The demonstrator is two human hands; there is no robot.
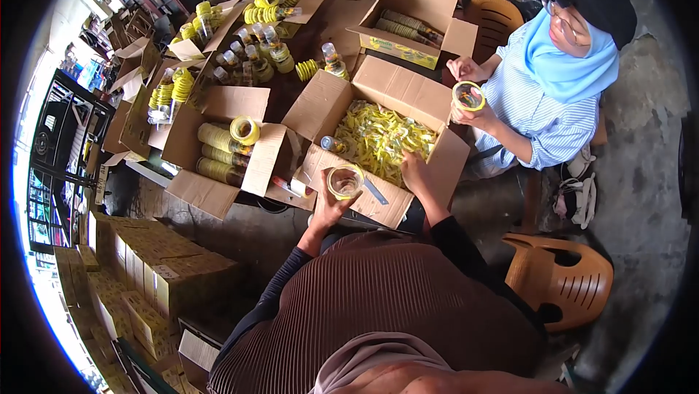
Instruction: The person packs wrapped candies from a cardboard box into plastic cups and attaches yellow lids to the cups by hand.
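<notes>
My left hand (329,208) is wrapped round a clear round container (345,181) with a yellow rim, held over the front flap of an open cardboard box (402,87). Many small yellow packets (378,132) fill the box. My right hand (416,174) reaches to the packets at the box's right front, its fingertips closed among them; anything they grip is too small to make out. On the flap between my hands lies a grey flat strip (376,191). A clear jar (333,144) lies at the box's left side.
At the right a co-worker (539,103) holds a similar container (468,95). Another box (212,154) holds stacked yellow-rimmed containers at the left. Behind stand clear jars (255,59) and a green-yellow box (408,22). An orange chair (575,277) is at the lower right.
</notes>
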